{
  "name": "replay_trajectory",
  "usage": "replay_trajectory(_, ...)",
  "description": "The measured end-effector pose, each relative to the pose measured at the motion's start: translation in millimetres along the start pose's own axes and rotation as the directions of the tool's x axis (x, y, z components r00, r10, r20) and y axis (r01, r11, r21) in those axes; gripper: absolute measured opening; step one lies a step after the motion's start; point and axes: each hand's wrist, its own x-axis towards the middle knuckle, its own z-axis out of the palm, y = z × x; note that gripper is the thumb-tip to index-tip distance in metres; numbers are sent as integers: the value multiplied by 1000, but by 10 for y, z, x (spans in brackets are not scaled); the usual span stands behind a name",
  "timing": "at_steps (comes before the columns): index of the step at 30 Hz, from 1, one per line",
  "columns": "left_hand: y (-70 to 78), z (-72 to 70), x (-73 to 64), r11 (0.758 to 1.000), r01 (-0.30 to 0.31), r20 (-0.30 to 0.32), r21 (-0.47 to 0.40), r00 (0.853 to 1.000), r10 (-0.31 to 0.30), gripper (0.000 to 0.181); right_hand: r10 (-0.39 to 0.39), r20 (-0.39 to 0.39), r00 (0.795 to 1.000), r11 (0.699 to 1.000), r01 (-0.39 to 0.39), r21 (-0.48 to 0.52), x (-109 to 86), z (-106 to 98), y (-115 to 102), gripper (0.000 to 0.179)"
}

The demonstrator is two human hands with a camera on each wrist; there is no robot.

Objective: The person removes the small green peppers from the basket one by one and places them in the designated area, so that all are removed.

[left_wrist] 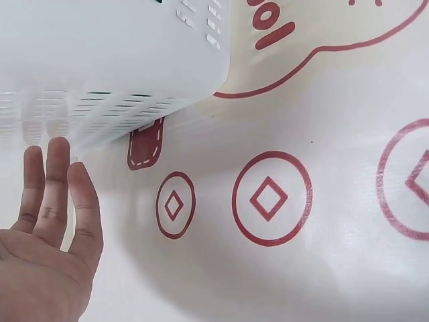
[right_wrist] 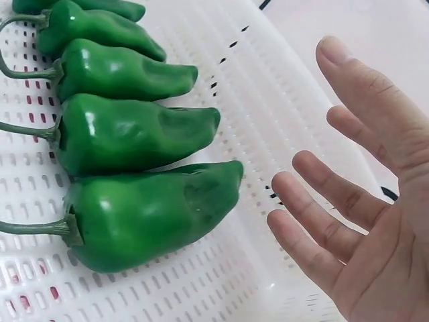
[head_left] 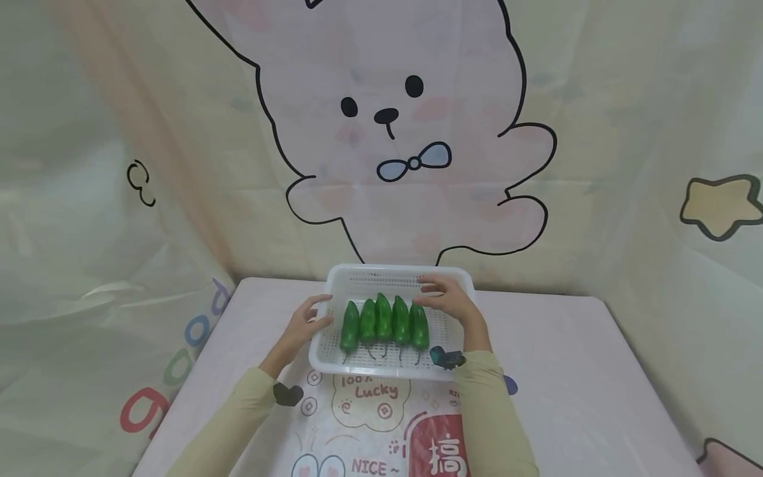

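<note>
Several green peppers [head_left: 384, 318] lie side by side in a white perforated plastic basket [head_left: 381, 372], their stems toward the near side. In the right wrist view the nearest pepper [right_wrist: 147, 218] shows a glossy skin and a curved stem. My right hand [head_left: 448, 299] is over the basket's right part, fingers spread and apart from the peppers; the right wrist view shows the same hand [right_wrist: 362, 221] holding nothing. On the other side, my left hand [head_left: 303, 324] is at the basket's left wall, its fingertips right by the side in the left wrist view, where the fingers [left_wrist: 50, 194] are extended.
The basket stands on a table under a white printed cover [head_left: 572, 371] with red drawings and lettering. Behind it hangs a curtain [head_left: 393, 212] with a cartoon animal. More printed sheeting [head_left: 77, 278] rises at the left and right.
</note>
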Motion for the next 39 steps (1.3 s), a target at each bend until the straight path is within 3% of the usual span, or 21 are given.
replay_trajectory(14,4,16,7,999,2,-9,-34,1000,-2,54,21,27,999,1000,-21,-16,116,98,171,54)
replay_trajectory(23,-26,30,32,999,3,-16,-40,1000,-4,53,129,-12,992,991,-129,-37,132,184,229,61)
replay_trajectory(31,288,9,-126,998,5,32,-55,999,-3,53,187,-23,982,979,-188,-82,146,247,329,66)
replay_trajectory(39,314,-1,-142,999,3,24,-51,1000,-2,52,187,-28,982,976,-189,-111,171,271,374,66)
